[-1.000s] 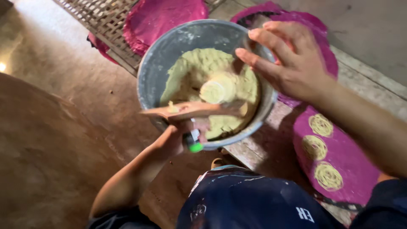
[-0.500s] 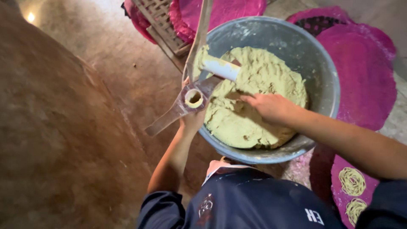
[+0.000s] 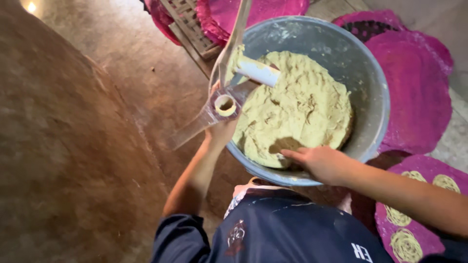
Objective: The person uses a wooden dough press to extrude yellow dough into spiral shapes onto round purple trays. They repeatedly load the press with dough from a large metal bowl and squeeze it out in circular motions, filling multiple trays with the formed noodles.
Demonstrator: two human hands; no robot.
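A grey metal bowl holds a mound of pale yellow dough. My left hand grips a clear plastic dough press by its body; the press has long handles and a white plunger lying over the dough, and its barrel opening shows dough inside. My right hand reaches over the near rim with fingers pushed into the dough, next to a scooped hollow. What the fingers hold is hidden.
Round magenta mats lie right of the bowl; the near ones carry coiled dough spirals. More magenta mats and a woven rack sit behind. A brown floor spreads left. My dark blue clothing fills the bottom.
My right hand slid from the middle of the dough to the near rim, leaving a hollow. Earlier it held the bowl's rim. The press stays raised in my left hand.
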